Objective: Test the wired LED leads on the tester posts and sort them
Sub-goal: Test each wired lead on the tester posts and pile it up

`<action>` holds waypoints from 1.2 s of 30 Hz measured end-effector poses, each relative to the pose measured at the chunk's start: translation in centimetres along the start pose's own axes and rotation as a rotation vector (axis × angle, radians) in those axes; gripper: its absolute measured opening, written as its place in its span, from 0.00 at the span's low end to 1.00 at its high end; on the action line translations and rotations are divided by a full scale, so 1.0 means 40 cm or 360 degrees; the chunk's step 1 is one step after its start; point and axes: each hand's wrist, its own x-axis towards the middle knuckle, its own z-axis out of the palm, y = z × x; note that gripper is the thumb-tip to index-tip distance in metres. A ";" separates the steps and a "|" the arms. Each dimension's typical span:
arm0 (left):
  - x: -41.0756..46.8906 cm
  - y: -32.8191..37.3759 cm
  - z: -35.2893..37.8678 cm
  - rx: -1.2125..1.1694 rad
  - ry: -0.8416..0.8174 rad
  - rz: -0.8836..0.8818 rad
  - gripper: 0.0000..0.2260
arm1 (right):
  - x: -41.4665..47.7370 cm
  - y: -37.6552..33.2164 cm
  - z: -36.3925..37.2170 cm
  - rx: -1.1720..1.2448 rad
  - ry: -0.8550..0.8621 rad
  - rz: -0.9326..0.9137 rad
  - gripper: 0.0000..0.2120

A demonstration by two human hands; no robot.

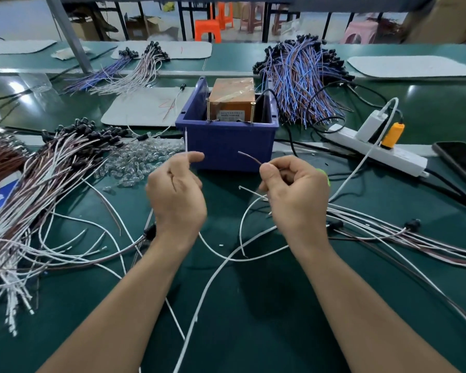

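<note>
My left hand [176, 192] pinches a white lead wire [186, 142] whose tip points straight up in front of the blue bin [226, 142]. My right hand [293, 189] pinches a brown lead wire [249, 158] that arcs left toward the bin; a green glow [324, 174] shows at the far side of this hand. The orange tester box [232, 99] sits inside the bin, with two brass posts [208, 110] at its front corners. Both wire tips are short of the posts. White wires trail down between my forearms.
A big pile of white-and-brown leads [38, 189] lies at left, with loose clear LEDs [137, 160] beside it. A thinner spread of leads [401, 238] lies at right. Blue-and-brown bundles [301, 84] sit behind the bin. A power strip [374, 149] and a phone [460, 162] lie at right.
</note>
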 end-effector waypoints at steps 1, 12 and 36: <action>0.001 0.000 -0.004 0.0113 0.0021 0.0066 0.16 | 0.002 -0.003 -0.001 0.0011 0.0031 0.0020 0.06; 0.020 0.003 -0.002 0.0200 0.0002 -0.0143 0.15 | 0.081 -0.057 -0.004 -0.0242 0.0076 -0.0201 0.06; 0.070 0.040 0.053 0.0388 0.0050 0.0322 0.22 | 0.188 -0.052 -0.006 -0.0402 0.0124 -0.0352 0.02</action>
